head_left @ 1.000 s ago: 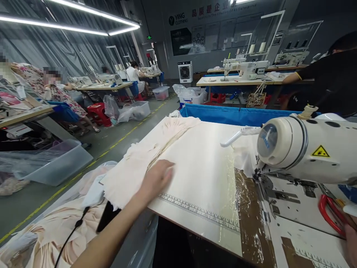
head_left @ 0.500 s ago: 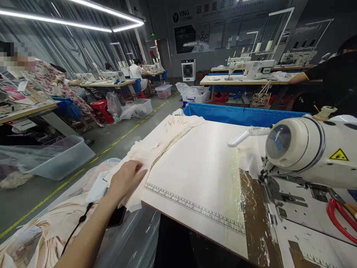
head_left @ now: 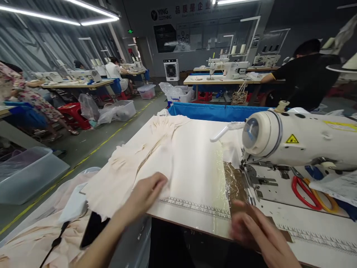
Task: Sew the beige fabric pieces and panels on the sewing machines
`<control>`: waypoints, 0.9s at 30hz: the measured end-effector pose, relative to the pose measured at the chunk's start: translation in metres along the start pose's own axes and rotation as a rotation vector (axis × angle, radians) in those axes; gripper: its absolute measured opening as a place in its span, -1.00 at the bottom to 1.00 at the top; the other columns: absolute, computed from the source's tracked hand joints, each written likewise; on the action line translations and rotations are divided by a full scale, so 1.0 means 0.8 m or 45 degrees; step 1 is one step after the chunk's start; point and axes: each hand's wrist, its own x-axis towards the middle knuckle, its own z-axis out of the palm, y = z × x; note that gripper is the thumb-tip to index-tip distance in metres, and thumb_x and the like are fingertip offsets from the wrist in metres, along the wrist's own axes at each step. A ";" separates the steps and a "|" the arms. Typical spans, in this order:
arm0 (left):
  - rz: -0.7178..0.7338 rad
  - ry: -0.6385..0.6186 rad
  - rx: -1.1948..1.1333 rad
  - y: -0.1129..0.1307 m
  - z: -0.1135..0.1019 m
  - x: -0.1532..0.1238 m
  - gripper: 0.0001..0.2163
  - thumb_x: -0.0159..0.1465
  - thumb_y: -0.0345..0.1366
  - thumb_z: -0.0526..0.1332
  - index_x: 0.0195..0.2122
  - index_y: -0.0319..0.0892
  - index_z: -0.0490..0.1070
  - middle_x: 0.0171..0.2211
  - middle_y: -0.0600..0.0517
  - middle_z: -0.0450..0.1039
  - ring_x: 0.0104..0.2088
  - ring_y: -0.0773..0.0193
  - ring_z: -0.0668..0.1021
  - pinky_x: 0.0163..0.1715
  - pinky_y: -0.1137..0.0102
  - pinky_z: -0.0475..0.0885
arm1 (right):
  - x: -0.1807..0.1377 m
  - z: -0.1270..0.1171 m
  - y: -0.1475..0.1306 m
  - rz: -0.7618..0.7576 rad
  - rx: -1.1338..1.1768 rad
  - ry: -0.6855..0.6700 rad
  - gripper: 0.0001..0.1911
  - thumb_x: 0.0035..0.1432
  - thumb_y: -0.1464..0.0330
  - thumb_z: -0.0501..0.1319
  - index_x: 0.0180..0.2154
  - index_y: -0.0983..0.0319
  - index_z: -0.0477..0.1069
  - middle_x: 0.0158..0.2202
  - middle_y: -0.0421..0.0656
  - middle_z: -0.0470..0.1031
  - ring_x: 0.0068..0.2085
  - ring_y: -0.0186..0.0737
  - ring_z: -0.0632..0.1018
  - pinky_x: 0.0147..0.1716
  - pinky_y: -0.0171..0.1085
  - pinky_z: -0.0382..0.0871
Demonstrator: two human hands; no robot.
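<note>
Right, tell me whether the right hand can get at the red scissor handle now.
Probably yes: the right hand is close by, and the red scissor handle lies exposed on the near side of the sewing machine arm, with nothing visible blocking the way.

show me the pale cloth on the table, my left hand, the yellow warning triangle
Pale cloth (head_left: 122, 173): head view, middle of its spread
Left hand (head_left: 144, 192): head view, back of the hand
Yellow warning triangle (head_left: 292, 139): head view, centre of the sign
</note>
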 end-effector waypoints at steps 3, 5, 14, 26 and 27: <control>0.322 -0.335 -0.048 0.050 0.067 0.005 -0.76 0.45 -0.22 -0.04 -0.23 -0.10 0.39 -0.33 0.05 0.53 -0.36 0.26 0.54 -0.32 0.40 0.39 | 0.049 0.029 -0.027 0.017 0.196 -0.314 -0.34 0.18 -0.10 0.29 0.16 0.14 0.39 -0.14 -0.02 0.57 -0.24 -0.04 0.65 -0.15 0.02 0.58; 0.534 -0.549 0.018 0.084 0.109 0.002 -0.83 0.43 -0.28 0.05 -0.25 -0.12 0.41 -0.33 0.05 0.55 -0.35 0.24 0.56 -0.32 0.39 0.39 | 0.074 0.042 -0.031 -0.013 0.216 -0.391 -0.39 0.20 -0.04 0.29 0.14 0.17 0.39 -0.20 -0.07 0.57 -0.29 -0.11 0.64 -0.25 -0.08 0.58; 0.621 -0.368 -0.239 0.091 0.088 0.061 -0.73 0.48 -0.23 -0.01 -0.16 -0.12 0.48 -0.27 0.01 0.56 -0.29 0.28 0.59 -0.26 0.40 0.52 | 0.004 0.005 -0.004 -0.087 0.100 -0.308 -0.54 0.32 -0.04 0.16 -0.09 0.24 0.41 -0.49 -0.31 0.33 -0.59 -0.39 0.33 -0.52 -0.35 0.26; 0.772 -0.447 0.653 0.066 0.142 0.105 -0.15 0.35 0.28 -0.06 0.41 -0.35 -0.05 0.41 -0.29 -0.11 0.41 -0.12 0.03 0.33 -0.10 0.07 | -0.138 -0.077 0.034 0.067 -0.089 0.098 -0.60 0.26 -0.05 0.21 -0.17 0.10 0.56 -0.42 -0.19 0.37 -0.52 -0.27 0.32 -0.56 -0.35 0.27; 0.787 -0.462 0.663 0.075 0.146 0.099 -0.10 0.32 0.32 -0.07 0.41 -0.38 -0.07 0.41 -0.30 -0.13 0.41 -0.13 0.01 0.34 -0.09 0.03 | -0.146 -0.082 0.034 0.079 -0.112 0.145 -0.61 0.23 -0.06 0.23 -0.20 0.09 0.58 -0.41 -0.17 0.41 -0.49 -0.22 0.38 -0.54 -0.32 0.33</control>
